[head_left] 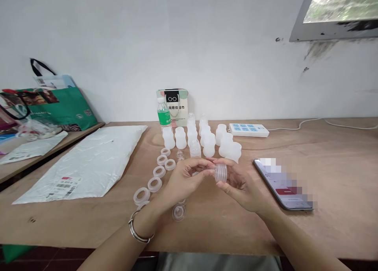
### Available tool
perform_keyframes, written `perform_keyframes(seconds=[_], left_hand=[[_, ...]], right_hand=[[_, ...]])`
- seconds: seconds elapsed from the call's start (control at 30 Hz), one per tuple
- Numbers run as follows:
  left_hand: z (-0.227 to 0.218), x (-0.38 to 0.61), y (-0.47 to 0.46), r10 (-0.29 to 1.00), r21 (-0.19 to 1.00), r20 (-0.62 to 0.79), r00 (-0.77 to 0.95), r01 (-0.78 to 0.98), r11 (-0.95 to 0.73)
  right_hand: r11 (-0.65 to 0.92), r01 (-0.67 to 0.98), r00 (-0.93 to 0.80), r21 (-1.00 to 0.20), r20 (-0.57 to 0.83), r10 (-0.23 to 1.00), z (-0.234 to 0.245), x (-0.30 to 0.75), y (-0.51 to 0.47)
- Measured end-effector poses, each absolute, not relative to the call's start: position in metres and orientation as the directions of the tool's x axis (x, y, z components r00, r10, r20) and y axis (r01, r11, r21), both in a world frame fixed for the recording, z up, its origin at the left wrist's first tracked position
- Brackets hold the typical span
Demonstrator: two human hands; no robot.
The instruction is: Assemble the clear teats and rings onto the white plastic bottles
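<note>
Both forearms come in from the lower edge and meet above the middle of the pale plywood surface (pixel 325 153). The left hand (pixel 183 176) is turned palm inward, wrist slightly bent, with a silver metal bangle (pixel 138 231) on the forearm. Its grip is nearly closed, thumb and fingertips pinching the left end of a small translucent ribbed plastic cylinder (pixel 221 172). The right hand (pixel 240 186) lies palm up beneath and behind it, its grip loosely curled, the fingers cupping the cylinder's right side.

The cylinder is held clear of the surface, between the two hands and just in front of a cluster of frosted white plastic bottles (pixel 206 139). Its long axis runs roughly level, side to side, and its ribs stand upright. Which end is open I cannot tell.

A curved row of translucent plastic rings (pixel 159 171) lies to the left of the left hand, and a small clear plastic piece (pixel 178 212) sits near that wrist. A dark smartphone (pixel 283 184) lies flat just right of the right hand.
</note>
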State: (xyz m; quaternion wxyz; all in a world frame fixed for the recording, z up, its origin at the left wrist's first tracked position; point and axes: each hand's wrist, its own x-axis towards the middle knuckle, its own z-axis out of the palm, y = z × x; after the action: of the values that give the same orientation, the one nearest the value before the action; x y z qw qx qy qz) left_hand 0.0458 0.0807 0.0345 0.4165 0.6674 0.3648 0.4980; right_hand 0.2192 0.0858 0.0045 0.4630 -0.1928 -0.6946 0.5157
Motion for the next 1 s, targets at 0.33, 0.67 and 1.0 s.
perform_keyframes(seconds=[0.33, 0.67, 1.0], left_hand=[[0.035, 0.04, 0.086, 0.899, 0.951, 0.285, 0.333, 0.02, -0.309], [0.025, 0.051, 0.088, 0.933, 0.958, 0.286, 0.22, -0.051, -0.282], [0.021, 0.046, 0.096, 0.928, 0.928, -0.038, 0.37, -0.331, 0.169]], right_hand=[[0.408, -0.192, -0.548, -0.893, 0.442, 0.71, 0.003, 0.221, 0.085], [0.408, -0.146, -0.347, -0.901, 0.433, 0.832, 0.004, 0.21, 0.087], [0.67, 0.262, -0.327, -0.694, 0.59, 0.739, 0.007, 0.207, 0.085]])
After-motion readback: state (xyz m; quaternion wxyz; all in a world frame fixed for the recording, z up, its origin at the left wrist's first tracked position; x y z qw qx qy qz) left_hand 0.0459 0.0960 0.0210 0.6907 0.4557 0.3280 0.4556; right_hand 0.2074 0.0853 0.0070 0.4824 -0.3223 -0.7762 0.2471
